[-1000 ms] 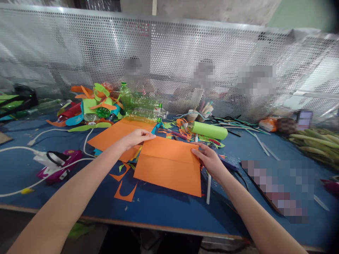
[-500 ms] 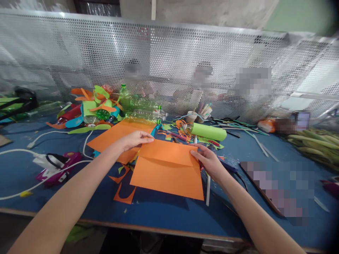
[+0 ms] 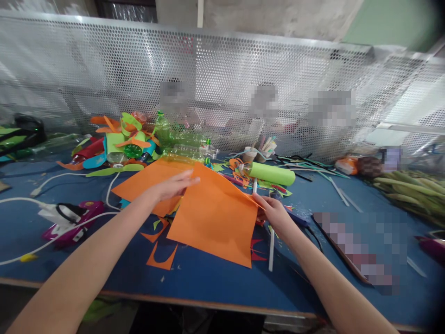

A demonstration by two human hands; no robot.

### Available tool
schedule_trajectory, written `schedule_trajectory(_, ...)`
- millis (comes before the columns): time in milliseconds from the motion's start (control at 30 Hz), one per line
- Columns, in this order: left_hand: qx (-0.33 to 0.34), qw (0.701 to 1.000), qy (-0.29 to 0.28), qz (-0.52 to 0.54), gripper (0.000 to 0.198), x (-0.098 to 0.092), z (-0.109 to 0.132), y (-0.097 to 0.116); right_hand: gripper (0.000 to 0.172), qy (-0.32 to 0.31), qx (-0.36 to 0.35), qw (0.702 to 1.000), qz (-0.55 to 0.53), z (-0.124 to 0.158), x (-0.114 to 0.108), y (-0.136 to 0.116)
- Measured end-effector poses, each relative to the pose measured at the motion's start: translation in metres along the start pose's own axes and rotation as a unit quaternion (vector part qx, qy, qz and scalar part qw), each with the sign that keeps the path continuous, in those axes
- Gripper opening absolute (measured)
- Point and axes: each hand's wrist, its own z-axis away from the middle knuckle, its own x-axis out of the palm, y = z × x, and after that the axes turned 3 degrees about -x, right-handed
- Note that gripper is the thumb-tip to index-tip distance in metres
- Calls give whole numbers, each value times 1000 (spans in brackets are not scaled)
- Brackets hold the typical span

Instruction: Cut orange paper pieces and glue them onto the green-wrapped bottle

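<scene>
An orange sheet of paper (image 3: pixel 212 218) is held over the table's middle, bowed, its upper part rising to a corner near my left hand. My right hand (image 3: pixel 273 209) pinches the sheet's right edge between thumb and fingers. Beside the upper left edge, my left hand (image 3: pixel 175 184) has its fingers stretched out, slightly blurred; whether they touch the paper is unclear. Under my left hand lies another large orange sheet (image 3: pixel 139 181). Orange cut-out scraps (image 3: pixel 162 257) rest on the blue table just left of the held sheet.
Plastic bottles (image 3: pixel 184 144) and bottle-and-paper flower shapes (image 3: pixel 121 144) stand at the back left. A green paper-wrapped roll (image 3: pixel 273 173) lies behind my right hand. Left is a purple power strip (image 3: pixel 74 222) with white cables; right, a blurred-out flat device (image 3: pixel 351 246). A perforated metal screen (image 3: pixel 222 69) closes the back.
The fold across the upper part of the sheet has opened out, and its top now reaches farther back. My left hand's fingers have gone from pinching the top corner to stretched out.
</scene>
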Motion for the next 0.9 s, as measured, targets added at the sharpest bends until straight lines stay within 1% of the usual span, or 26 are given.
schedule_trajectory(67, 10, 1000, -1, -13, 48, 1, -1, -3, 36, -11, 0, 1000, -13, 1, 0, 1)
schedule_trajectory(133, 10, 1000, -12, -12, 40, 2, -3, -5, 35, -26, -17, 999, -27, 3, 0, 0)
schedule_trajectory(233, -18, 999, 3, 35, 34, 3, -4, -6, 39, -50, -42, 996, -55, 6, 2, -1)
schedule_trajectory(300, -25, 997, 12, 72, 35, 3, -4, -6, 42, -64, -51, 994, -71, 6, 4, -2)
schedule_trajectory(333, -23, 996, 8, 84, 36, 3, -3, -6, 43, -71, -52, 993, -81, 5, 4, -1)
schedule_trajectory(400, -23, 995, -17, 91, 36, 3, -2, -6, 48, -83, -39, 991, -102, 1, 5, 1)
schedule_trajectory(467, -36, 995, -48, 85, 35, 2, -1, -6, 54, -103, -11, 988, -114, -2, 5, 5)
schedule_trajectory(500, -43, 993, -67, 83, 35, 1, -1, -6, 54, -110, -1, 987, -113, -2, 5, 7)
schedule_trajectory(567, -55, 990, -103, 79, 36, 1, -1, -8, 48, -117, -4, 988, -97, -1, 4, 10)
schedule_trajectory(633, -61, 987, -126, 72, 37, 0, -1, -10, 43, -126, -29, 990, -48, 2, 3, 12)
schedule_trajectory(667, -63, 987, -130, 65, 37, -1, -1, -11, 43, -128, -52, 990, -15, 4, 3, 13)
schedule_trajectory(733, -72, 989, -119, 45, 33, -2, -2, -12, 41, -132, -117, 981, 77, 4, 2, 14)
schedule_trajectory(767, -80, 990, -111, 34, 30, -3, -2, -13, 40, -122, -162, 967, 153, 2, 1, 14)
schedule_trajectory(800, -89, 990, -107, 23, 29, -4, -2, -14, 39, -101, -208, 941, 246, -2, 0, 14)
schedule_trajectory(833, -100, 989, -108, 13, 28, -4, -3, -14, 40, -76, -246, 904, 342, -7, -2, 14)
schedule_trajectory(867, -109, 988, -113, 5, 28, -4, -3, -14, 41, -43, -271, 849, 451, -15, -3, 13)
schedule_trajectory(900, -116, 986, -121, -1, 29, -5, -3, -15, 42, -14, -275, 815, 509, -24, -5, 11)
